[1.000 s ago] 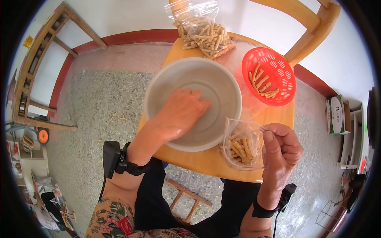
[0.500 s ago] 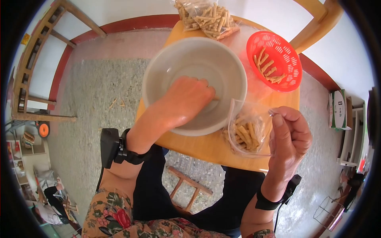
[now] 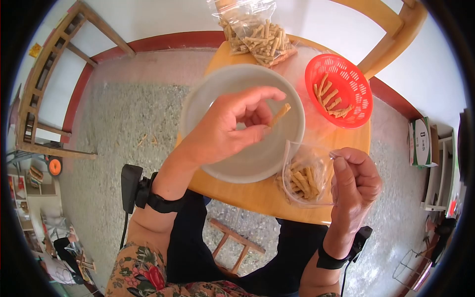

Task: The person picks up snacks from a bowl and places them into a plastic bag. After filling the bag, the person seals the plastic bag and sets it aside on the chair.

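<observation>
1. Left hand [image 3: 230, 126]: thumb and fingers closed on one tan stick [image 3: 281, 114]; stick is over the grey basin [image 3: 257, 161].
2. Right hand [image 3: 355, 178]: pinches the edge of a small clear zip bag [image 3: 303, 182]; similar sticks inside; bag near the basin.
3. Red perforated basket [image 3: 360, 99] on the wooden chair seat [image 3: 247, 198]; several sticks inside.

Bright diffuse light | glare on right-side floor [image 3: 391, 213] | fisheye bend | edges apparently soft

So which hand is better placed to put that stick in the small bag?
Probably the left hand: it holds the stick over the bowl, near the small bag. The right hand is busy pinching the bag's edge.
</observation>
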`<state>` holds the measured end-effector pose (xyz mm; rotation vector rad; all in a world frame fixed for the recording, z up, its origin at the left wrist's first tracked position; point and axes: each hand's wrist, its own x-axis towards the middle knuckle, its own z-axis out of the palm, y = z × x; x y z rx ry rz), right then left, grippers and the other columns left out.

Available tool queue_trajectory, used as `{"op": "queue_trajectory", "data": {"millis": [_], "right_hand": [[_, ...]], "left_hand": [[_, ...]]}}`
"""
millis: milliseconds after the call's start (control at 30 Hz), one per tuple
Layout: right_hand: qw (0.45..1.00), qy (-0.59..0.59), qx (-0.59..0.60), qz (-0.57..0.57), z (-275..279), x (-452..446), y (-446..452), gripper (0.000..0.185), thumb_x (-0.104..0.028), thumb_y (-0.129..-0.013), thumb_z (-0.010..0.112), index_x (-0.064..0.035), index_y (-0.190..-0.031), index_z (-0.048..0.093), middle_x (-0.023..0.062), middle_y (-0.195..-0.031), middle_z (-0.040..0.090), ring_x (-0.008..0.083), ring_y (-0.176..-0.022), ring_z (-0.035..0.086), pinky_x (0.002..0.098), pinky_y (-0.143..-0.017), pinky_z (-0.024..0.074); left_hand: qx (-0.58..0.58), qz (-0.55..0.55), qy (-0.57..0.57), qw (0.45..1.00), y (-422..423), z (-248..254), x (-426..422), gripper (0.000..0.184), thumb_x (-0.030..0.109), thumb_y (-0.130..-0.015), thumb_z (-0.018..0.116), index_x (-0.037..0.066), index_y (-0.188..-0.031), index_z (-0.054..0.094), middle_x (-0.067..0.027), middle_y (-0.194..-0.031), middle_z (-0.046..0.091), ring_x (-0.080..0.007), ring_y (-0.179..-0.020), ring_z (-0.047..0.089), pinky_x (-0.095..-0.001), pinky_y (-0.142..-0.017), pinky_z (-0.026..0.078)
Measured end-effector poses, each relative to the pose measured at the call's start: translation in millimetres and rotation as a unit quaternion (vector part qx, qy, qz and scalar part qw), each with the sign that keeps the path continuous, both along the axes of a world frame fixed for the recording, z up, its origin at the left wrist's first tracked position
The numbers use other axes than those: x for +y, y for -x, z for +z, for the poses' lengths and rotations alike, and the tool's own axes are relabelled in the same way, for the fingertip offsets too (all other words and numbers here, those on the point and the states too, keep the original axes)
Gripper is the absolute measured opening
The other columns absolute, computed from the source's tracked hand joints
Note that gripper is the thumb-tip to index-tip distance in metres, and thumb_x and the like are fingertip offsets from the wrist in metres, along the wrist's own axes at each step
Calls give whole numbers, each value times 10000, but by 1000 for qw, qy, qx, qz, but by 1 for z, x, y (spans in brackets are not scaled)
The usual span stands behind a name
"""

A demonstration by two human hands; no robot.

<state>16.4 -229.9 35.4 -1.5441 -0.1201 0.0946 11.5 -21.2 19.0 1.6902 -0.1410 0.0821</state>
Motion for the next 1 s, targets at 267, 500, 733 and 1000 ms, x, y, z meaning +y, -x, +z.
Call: {"op": "queue_trajectory", "data": {"millis": [267, 500, 733, 1000], "right_hand": [[1000, -3, -1, 0, -2, 2, -1, 73, -10, -790, 570, 26, -853, 577, -31, -630, 535, -6, -554, 421, 123, -510, 307], [1000, -17, 1, 6, -3, 1, -1, 72, -6, -792, 568, 23, -857, 576, -38, -634, 532, -7, -554, 416, 123, -511, 301], [1000, -13, -10, 5, -2, 3, -1, 76, -16, -798, 569, 21, -864, 574, -46, -632, 523, -13, -547, 398, 123, -499, 284], [1000, -3, 1, 5, -1, 2, 0, 77, -19, -798, 569, 20, -864, 575, -44, -634, 524, -13, -541, 391, 124, -493, 274]], "left_hand": [[68, -61, 207, 974, 2, 5, 1, 142, 23, -733, 544, -6, -873, 548, -51, -681, 536, -103, -579, 509, -223, -539, 425], [95, -45, 205, 973, 2, 6, -1, 86, 63, -765, 545, 4, -826, 537, -61, -679, 550, -108, -564, 518, -223, -503, 425], [109, -15, 174, 979, 1, 3, 0, 105, 105, -787, 558, 5, -817, 553, -65, -713, 572, -95, -562, 521, -208, -485, 418], [64, 26, 139, 988, 0, 0, -1, 80, 55, -781, 524, 2, -804, 579, -79, -782, 592, -90, -567, 529, -211, -482, 425]]}}
